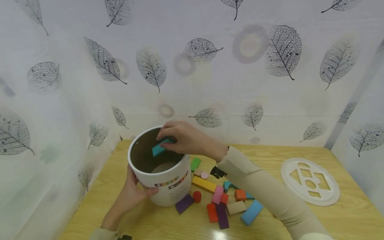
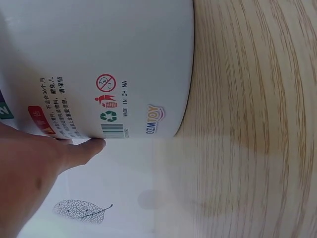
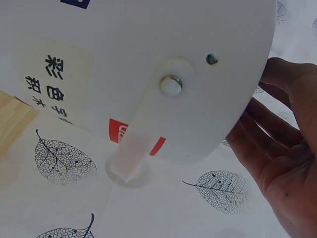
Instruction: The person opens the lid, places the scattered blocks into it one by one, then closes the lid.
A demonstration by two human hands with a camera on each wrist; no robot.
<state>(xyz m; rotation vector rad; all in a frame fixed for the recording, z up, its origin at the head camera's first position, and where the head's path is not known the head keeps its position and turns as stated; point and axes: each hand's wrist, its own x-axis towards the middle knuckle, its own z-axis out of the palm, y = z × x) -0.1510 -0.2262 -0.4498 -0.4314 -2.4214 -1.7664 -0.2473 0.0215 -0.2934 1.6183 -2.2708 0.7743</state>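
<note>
A white toy bucket (image 1: 162, 196) stands tilted on the wooden table, its round mouth facing up toward me. My left hand (image 1: 132, 196) holds its lower left side, thumb across the front; the left wrist view shows fingertips against the printed wall (image 2: 148, 54). Over the bucket's mouth, my right hand (image 1: 184, 136) pinches a teal block (image 1: 159, 149) between thumb and fingers, with the block's lower end inside the rim. In the right wrist view, that hand (image 3: 285, 139) reaches past the rim and the block is hidden. The bucket's visible floor shows no blocks.
Several coloured blocks lie right of the bucket, among them a yellow bar (image 1: 204, 184), a purple block (image 1: 184, 203), a blue block (image 1: 252, 212) and a red cylinder (image 1: 197, 196). A white lid (image 1: 328, 198) with shaped holes lies far right. A leaf-print curtain (image 1: 216, 83) hangs behind.
</note>
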